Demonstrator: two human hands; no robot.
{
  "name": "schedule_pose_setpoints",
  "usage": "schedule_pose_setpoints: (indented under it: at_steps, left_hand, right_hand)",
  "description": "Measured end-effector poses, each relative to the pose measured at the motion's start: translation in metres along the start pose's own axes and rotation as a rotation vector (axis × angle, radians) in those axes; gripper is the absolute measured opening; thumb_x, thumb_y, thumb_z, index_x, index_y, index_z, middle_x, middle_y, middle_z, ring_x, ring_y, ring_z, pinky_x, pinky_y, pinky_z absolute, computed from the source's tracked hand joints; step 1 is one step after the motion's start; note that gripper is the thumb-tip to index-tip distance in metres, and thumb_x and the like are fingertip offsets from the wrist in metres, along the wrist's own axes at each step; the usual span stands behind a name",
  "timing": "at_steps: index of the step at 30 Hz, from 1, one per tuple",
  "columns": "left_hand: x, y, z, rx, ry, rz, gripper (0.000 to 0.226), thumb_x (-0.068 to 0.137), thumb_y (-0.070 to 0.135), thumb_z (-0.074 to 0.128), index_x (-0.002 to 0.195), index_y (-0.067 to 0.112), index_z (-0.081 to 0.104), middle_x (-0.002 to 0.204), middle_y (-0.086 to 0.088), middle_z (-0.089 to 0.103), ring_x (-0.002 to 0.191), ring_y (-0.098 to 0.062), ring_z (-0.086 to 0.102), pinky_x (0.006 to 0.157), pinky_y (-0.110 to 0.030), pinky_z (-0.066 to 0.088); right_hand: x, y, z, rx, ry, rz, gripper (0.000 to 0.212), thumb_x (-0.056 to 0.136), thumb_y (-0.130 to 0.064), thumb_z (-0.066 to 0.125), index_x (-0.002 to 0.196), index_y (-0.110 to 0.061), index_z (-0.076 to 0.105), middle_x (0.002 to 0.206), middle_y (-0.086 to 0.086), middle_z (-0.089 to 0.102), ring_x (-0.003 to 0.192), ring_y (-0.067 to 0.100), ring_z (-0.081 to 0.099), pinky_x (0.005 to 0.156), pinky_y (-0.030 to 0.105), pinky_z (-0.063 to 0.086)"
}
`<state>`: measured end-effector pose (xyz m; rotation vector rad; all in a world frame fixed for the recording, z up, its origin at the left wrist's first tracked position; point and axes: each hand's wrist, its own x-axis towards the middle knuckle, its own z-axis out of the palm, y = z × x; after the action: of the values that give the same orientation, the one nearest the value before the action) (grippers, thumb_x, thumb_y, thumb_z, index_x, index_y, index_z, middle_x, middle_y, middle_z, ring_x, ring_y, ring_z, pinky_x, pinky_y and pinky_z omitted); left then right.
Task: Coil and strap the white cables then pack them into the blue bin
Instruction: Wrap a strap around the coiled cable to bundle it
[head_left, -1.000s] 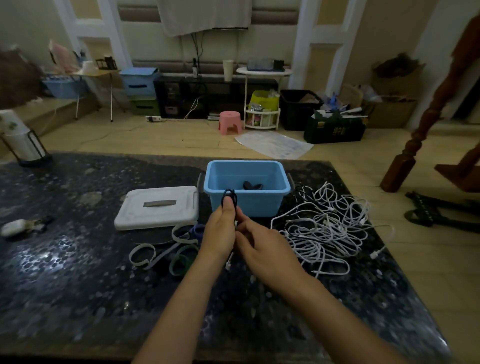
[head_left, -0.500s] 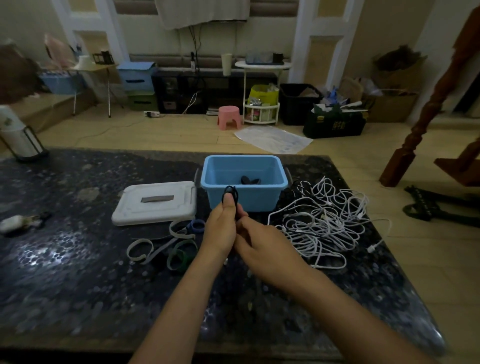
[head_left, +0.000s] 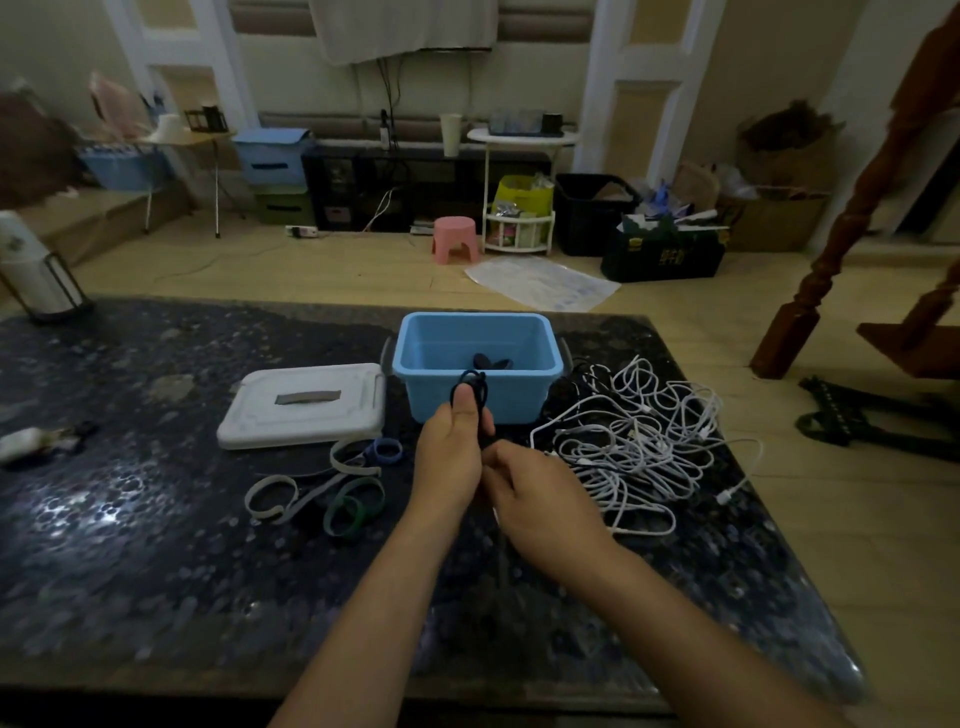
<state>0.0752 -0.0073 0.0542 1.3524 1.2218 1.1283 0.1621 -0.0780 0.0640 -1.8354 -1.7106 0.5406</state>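
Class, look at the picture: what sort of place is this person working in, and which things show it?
Probably a lived-in home room, not a workshop: a pink plastic stool on the wooden floor, stacked storage drawers by the wall, and a turned wooden stair post on the right.

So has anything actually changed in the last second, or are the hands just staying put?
Almost nothing. The left hand still pinches the dark cable loop before the blue bin, the right hand still close beside it. White cables, lid and straps lie unmoved.

Bin at table far edge; lid left of it, tangled cables right, straps in front of lid, both hands before bin.
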Motion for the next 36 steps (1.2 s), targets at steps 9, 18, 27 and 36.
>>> schedule_pose_setpoints:
  at_steps: [9, 18, 27, 36]
  left_hand:
    - [0.001, 0.007, -0.002, -0.319, 0.005, -0.070, 0.053, 0.104, 0.048, 0.034, 0.069, 0.016, 0.056, 0.070, -0.006, 0.061, 0.064, -0.021, 0.060, 0.069, -0.039, 0.051]
    - [0.012, 0.012, -0.021, -0.481, -0.119, -0.140, 0.043, 0.105, 0.048, 0.030, 0.083, 0.015, 0.046, 0.056, 0.004, 0.035, 0.037, -0.008, 0.021, 0.034, -0.021, 0.019]
    - [0.020, 0.004, -0.047, -0.206, -0.243, -0.059, 0.057, 0.102, 0.054, 0.034, 0.070, 0.012, 0.054, 0.059, -0.004, 0.052, 0.044, -0.015, 0.033, 0.045, -0.028, 0.025]
    - [0.028, 0.006, -0.053, 0.069, -0.087, 0.033, 0.066, 0.102, 0.057, 0.028, 0.077, 0.013, 0.071, 0.053, 0.001, 0.046, 0.055, -0.018, 0.043, 0.054, -0.027, 0.034]
  right_hand:
    - [0.005, 0.004, 0.012, 0.045, 0.100, 0.043, 0.018, 0.099, -0.041, 0.053, 0.095, -0.024, 0.048, 0.088, -0.001, 0.069, 0.083, 0.023, 0.064, 0.071, 0.041, 0.047]
    - [0.014, 0.031, 0.021, -0.102, -0.009, 0.010, 0.035, 0.101, -0.046, 0.048, 0.071, -0.030, 0.043, 0.064, -0.011, 0.049, 0.086, 0.024, 0.061, 0.083, 0.037, 0.037]
    - [0.026, 0.052, 0.004, -0.200, 0.010, -0.001, 0.019, 0.100, -0.039, 0.051, 0.092, -0.029, 0.065, 0.089, -0.008, 0.059, 0.093, 0.019, 0.056, 0.089, 0.036, 0.039]
    - [0.033, 0.043, 0.014, -0.225, 0.067, -0.048, 0.021, 0.100, -0.041, 0.053, 0.100, -0.029, 0.070, 0.085, -0.012, 0.053, 0.092, 0.018, 0.056, 0.078, 0.034, 0.040]
